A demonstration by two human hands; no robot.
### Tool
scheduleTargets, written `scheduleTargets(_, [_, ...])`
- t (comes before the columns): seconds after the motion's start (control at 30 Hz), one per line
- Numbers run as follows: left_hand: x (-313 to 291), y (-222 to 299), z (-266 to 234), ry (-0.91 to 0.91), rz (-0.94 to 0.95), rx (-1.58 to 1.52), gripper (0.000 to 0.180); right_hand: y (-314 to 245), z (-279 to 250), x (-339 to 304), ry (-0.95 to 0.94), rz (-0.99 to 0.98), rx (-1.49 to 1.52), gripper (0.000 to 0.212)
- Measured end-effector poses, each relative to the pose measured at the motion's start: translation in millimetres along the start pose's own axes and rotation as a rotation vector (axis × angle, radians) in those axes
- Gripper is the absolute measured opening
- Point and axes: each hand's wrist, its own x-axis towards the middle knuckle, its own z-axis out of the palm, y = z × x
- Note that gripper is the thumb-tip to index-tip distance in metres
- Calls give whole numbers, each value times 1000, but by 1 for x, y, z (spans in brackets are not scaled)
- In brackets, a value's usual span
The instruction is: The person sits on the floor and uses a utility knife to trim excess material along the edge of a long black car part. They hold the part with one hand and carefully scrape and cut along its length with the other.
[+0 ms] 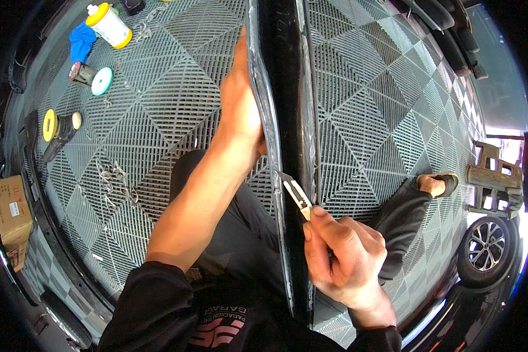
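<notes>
A long, narrow black panel (284,82) with scuffed greyish edges stands between my legs, running from the top of the view down toward my body. My left hand (241,100) presses against its left side and holds it, the fingers partly hidden by the edge. In my right hand (347,252), pinched between thumb and curled fingers, is a utility knife (299,199) with a pale handle. Its dark blade points up and left, and the tip meets or nearly meets the panel's left edge; I cannot tell which.
At the far left are a white-and-yellow bottle (110,26), a blue cloth (82,42) and polishers with a teal pad (102,81) and a yellow pad (50,125). Stringy scraps (114,179) lie on the grey grid floor (176,76). A cardboard box (10,205) is left, a car wheel (486,245) right.
</notes>
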Motion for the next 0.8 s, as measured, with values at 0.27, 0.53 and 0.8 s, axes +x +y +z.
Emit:
scheduleTargets(0.27, [-3,2,0,7,-29,14,55,-3,-3,1,-31,-5,-15,23])
scheduleTargets(0.53, [-3,3,0,18,-46,-73,53,1,-5,4,-39,69,107,20])
scheduleTargets(0.8, [-1,4,-2,13,-1,-35,49,-1,2,3,-2,95,122,15])
